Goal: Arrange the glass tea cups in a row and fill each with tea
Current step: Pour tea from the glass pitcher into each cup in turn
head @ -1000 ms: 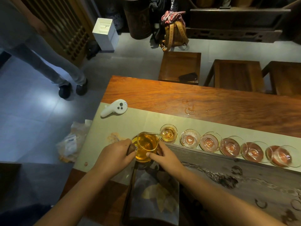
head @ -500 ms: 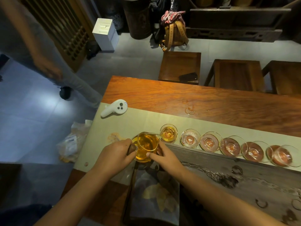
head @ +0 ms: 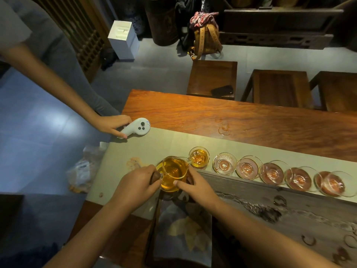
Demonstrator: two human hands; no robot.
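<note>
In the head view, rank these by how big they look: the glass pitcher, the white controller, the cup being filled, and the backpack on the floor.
1. backpack, though it sits farthest away
2. glass pitcher
3. white controller, close to the pitcher, so this order is unsure
4. cup being filled

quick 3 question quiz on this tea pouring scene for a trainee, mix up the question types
1. True or false: the glass pitcher is pouring into the cup at the left end of the row.
2. How many glass cups stand in the row along the pale runner?
3. Multiple choice: the other person's hand is on A) a cup, B) the white controller, C) the phone on the stool.

Key
1. True: its spout sits over the first cup, which holds amber tea. The left hand grips the handle; the right hand steadies the side.
2. Six; the other five look unfilled.
3. B
</note>
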